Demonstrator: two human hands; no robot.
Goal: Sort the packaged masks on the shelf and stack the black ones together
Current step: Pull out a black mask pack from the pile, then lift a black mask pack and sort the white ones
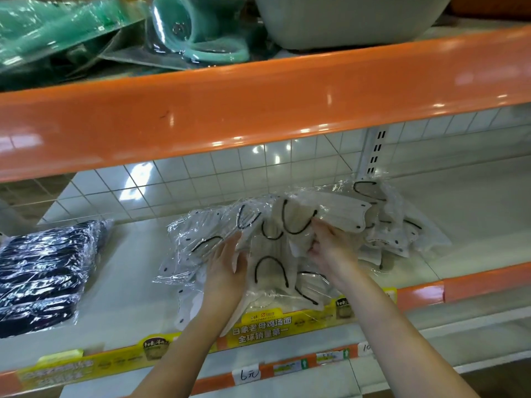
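Observation:
A stack of black packaged masks [43,271] in clear wrap lies at the left of the white shelf [129,297]. In the middle of the shelf spreads a loose heap of white packaged masks [287,239] with black ear loops. My left hand [228,262] lies among them with fingers fairly straight, touching a packet. My right hand [330,239] has its fingers curled into the heap and grips a white mask packet at its lower edge. More white packets [402,225] lie behind and to the right.
An orange shelf edge [258,104] runs overhead, with green packaged goods [195,33] and a grey tub [344,18] on the shelf above. A yellow label strip [258,326] and price tags line the front edge. Bare shelf surface shows at the right [474,219].

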